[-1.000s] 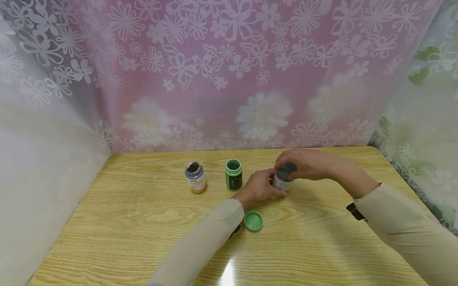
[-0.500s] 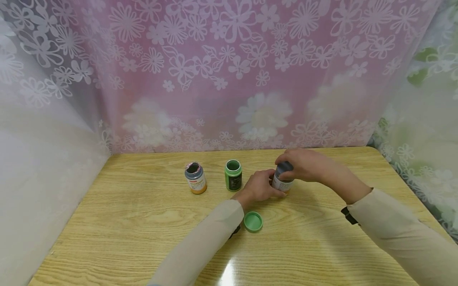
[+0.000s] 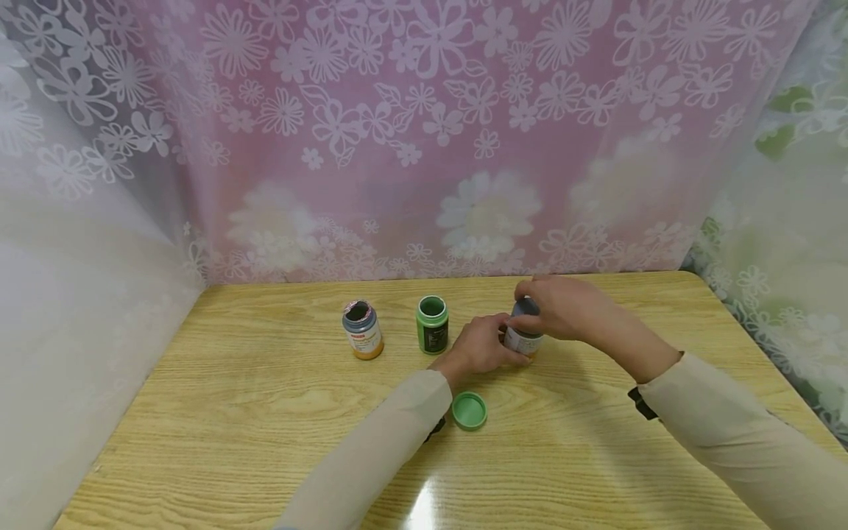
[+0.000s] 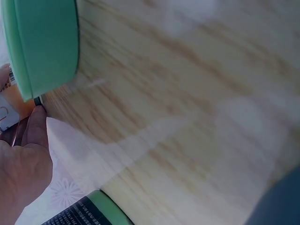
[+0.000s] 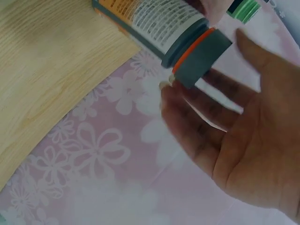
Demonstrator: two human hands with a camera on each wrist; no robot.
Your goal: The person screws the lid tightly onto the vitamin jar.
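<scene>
A supplement-type plastic jar with a white label and orange base stands upright at the right of the table. My left hand grips its lower body from the left; in the left wrist view that hand shows at the edge, fingers against the jar. My right hand reaches over from the right with thumb and fingers around the dark grey screw lid. In the right wrist view the lid sits on the jar above an orange ring, with fingertips right at its rim.
Left of my hands stand an open green jar and an open grey jar with torn foil at its mouth. A green lid lies upturned beside my left forearm. A floral curtain hangs behind the wooden table.
My right hand has turned around the grey lid, its wrist and forearm shifting left and slightly downward. My left hand and the other jars stay put.
</scene>
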